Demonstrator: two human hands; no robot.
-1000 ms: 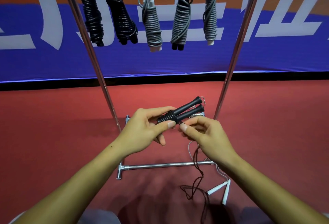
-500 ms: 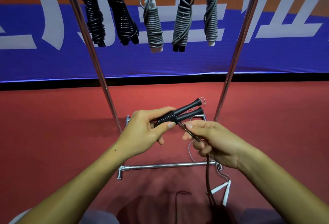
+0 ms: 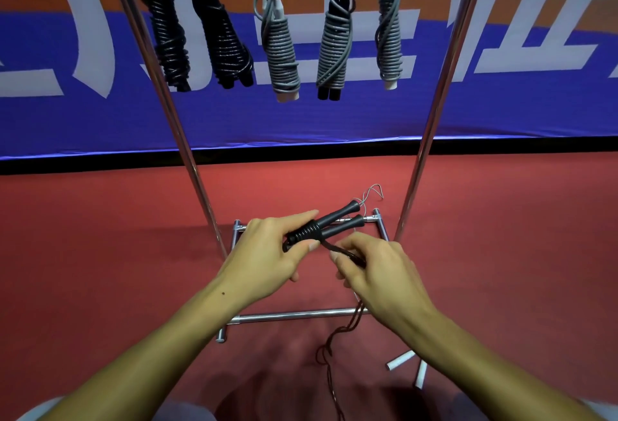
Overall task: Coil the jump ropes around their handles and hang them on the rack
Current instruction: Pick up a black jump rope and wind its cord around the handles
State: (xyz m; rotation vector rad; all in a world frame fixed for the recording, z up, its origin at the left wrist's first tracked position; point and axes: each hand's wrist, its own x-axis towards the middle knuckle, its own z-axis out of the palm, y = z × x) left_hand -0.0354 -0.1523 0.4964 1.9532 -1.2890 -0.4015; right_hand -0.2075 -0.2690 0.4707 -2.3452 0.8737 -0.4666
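Since a moment before, her right hand (image 3: 374, 273) had climbed back beside the black handles (image 3: 329, 225), pinching the dark cord (image 3: 337, 250). Left hand (image 3: 267, 253) gripped the coiled end, below the rack (image 3: 431, 120). Light, limp cord seemed best held near the handles.

I'm gripping black ribbed handles (image 3: 329, 226) wound with a dark brown rope (image 3: 337, 337). Black and grey coiled ropes (image 3: 279, 49) are hanging from the silver rack (image 3: 431, 120) against a blue, white-lettered banner (image 3: 535, 103), over red floor (image 3: 100, 253).
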